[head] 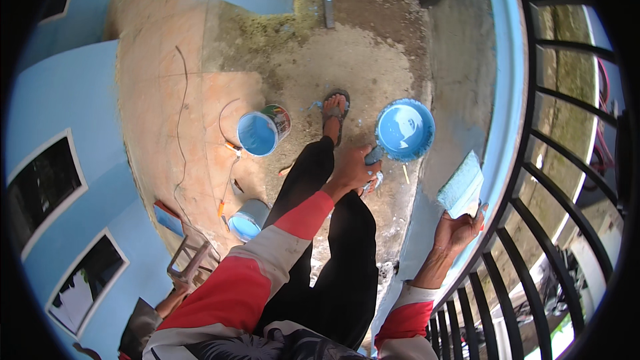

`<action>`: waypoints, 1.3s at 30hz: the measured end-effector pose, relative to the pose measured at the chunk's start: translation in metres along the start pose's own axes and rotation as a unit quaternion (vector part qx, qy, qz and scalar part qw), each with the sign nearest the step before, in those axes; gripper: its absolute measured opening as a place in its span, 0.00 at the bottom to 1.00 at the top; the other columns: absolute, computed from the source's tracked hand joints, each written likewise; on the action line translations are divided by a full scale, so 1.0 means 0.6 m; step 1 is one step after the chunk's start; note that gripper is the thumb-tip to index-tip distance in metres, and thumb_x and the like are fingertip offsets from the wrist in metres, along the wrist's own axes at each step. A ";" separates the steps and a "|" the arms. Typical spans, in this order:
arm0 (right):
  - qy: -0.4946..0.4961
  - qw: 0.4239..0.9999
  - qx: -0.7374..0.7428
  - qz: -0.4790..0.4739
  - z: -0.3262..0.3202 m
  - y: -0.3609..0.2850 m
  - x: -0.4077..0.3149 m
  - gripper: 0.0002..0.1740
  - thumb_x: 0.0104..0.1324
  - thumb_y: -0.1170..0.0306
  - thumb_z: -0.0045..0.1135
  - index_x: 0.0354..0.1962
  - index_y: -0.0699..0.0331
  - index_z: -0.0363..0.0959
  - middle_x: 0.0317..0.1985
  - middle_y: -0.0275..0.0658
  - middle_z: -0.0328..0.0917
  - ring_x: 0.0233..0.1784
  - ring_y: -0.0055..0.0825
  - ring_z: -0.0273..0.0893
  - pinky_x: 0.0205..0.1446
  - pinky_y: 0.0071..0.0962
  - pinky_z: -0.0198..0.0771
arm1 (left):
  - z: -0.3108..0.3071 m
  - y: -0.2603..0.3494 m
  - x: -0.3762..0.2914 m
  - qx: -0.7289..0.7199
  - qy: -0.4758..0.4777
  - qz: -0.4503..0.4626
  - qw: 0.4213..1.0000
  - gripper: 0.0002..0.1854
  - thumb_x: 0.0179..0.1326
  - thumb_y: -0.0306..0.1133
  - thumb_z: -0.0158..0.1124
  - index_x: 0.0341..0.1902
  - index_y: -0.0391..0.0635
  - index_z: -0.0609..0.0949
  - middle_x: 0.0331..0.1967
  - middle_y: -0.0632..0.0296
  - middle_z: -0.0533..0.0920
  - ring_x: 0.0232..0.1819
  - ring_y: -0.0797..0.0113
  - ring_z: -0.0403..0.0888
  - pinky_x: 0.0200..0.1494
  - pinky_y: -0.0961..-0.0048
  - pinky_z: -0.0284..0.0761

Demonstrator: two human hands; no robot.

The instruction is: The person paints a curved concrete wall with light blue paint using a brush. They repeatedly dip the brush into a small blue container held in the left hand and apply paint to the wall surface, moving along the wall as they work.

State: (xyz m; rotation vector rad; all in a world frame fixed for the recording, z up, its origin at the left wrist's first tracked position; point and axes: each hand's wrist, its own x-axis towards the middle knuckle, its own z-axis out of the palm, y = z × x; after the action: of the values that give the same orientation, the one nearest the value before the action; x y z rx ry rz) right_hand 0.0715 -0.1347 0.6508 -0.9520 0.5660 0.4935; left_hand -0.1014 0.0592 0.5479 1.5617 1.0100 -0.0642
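My left hand (352,167) grips the paint-covered handle of a round paint pot (381,135). Glossy light-blue paint lies inside the pot, and its rim is crusted with drips. On the right, my right hand (457,232) holds a wide paintbrush (461,187) by its handle, most of which is hidden in my grip. Its bristles, thick with light-blue paint, point up and away from me. The brush is over the low wall (457,125), beside the light-blue ledge under the railing.
A black metal railing (565,170) curves along the right. Two paint buckets, one farther (257,134) and one nearer (247,222), stand to the left near a cable (181,125). Another person's hand (175,297) is by a wooden stool (190,262) at lower left.
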 end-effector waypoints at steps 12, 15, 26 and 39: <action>-0.077 0.789 -0.597 -0.123 0.118 0.006 0.031 0.23 0.76 0.56 0.48 0.48 0.73 0.74 0.42 0.43 0.79 0.44 0.29 0.76 0.53 0.28 0.71 | -0.086 0.029 -0.017 -0.135 0.044 0.006 0.990 0.16 0.71 0.36 0.55 0.29 0.39 0.71 0.14 0.63 0.70 0.15 0.73 0.68 0.20 0.67 0.68; -0.198 0.717 -0.644 -0.177 0.190 0.006 -0.009 0.16 0.74 0.69 0.51 0.50 0.74 0.75 0.34 0.41 0.79 0.35 0.26 0.76 0.41 0.26 0.71 | -0.097 0.086 -0.014 -0.105 0.072 0.053 0.990 0.17 0.72 0.41 0.52 0.30 0.42 0.71 0.18 0.65 0.65 0.21 0.76 0.64 0.24 0.69 0.68; -0.058 0.778 -0.619 -0.088 0.458 0.012 -0.132 0.19 0.62 0.61 0.71 0.38 0.71 0.82 0.14 0.27 0.65 0.20 0.13 0.60 0.24 0.23 0.58 | -0.198 0.462 -0.024 -0.366 0.031 -0.080 0.927 0.21 0.74 0.44 0.40 0.31 0.40 0.71 0.19 0.62 0.71 0.19 0.74 0.67 0.21 0.73 0.65; 0.050 0.695 -0.689 -0.200 0.465 -0.040 -0.243 0.31 0.49 0.50 0.74 0.32 0.74 0.78 0.30 0.58 0.82 0.36 0.61 0.81 0.41 0.50 0.74 | -0.173 0.544 -0.185 -0.204 0.057 0.028 0.977 0.31 0.78 0.52 0.40 0.28 0.34 0.70 0.19 0.59 0.68 0.27 0.71 0.66 0.30 0.63 0.63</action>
State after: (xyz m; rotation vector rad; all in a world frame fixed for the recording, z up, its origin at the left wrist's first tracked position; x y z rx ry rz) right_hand 0.0413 0.0720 0.8873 -2.5041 -0.0623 0.4194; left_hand -0.0185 0.1142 0.8940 1.2250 0.9956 0.2599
